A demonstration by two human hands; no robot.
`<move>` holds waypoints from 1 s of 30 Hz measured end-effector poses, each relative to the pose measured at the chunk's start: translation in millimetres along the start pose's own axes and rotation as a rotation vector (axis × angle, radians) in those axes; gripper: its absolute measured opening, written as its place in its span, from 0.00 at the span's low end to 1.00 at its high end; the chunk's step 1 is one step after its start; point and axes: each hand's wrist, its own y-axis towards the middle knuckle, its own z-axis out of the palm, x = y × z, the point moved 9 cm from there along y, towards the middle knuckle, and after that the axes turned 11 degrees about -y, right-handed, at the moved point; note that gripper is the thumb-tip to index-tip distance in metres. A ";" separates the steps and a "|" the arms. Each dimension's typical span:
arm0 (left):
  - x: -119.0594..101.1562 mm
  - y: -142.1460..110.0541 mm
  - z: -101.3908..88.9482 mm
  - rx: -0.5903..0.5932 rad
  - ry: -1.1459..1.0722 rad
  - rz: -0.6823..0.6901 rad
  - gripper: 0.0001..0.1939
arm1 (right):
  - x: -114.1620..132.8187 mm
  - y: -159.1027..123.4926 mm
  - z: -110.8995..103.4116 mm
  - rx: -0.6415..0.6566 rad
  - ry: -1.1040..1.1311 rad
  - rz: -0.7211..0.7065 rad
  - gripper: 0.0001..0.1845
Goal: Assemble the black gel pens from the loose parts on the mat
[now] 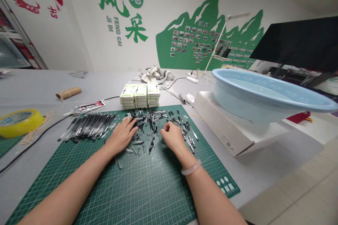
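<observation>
My left hand (pixel 121 136) lies with its fingers spread over loose pen parts on the green cutting mat (pixel 139 193). The fingers of my right hand (pixel 173 137) are curled closed just above the mat; whatever is in them, if anything, is hidden. Between and beyond both hands are scattered black pen caps (pixel 151 146) and clear barrels. A dense row of black-and-clear pens (pixel 91 126) lies left of my left hand. More loose pens (pixel 188 132) lie right of my right hand.
Stacked small white-and-green boxes (pixel 139 95) stand behind the mat. A blue basin (pixel 237 91) rests on a white carton (pixel 224 130) at the right. Yellow tape (pixel 34 123), a plastic packet (pixel 88 107) and a black cable (pixel 34 144) lie at the left.
</observation>
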 end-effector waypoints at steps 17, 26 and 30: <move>-47.8 5.2 -27.3 0.022 0.034 -0.035 0.10 | 10.8 -4.2 29.7 0.181 0.562 -0.010 0.06; -57.7 7.7 -22.3 0.023 0.299 -0.166 0.11 | 12.1 -4.4 24.2 0.154 0.527 -0.020 0.07; -57.2 6.7 -20.3 0.041 0.336 -0.199 0.13 | 12.7 -4.6 22.5 0.141 0.502 -0.032 0.07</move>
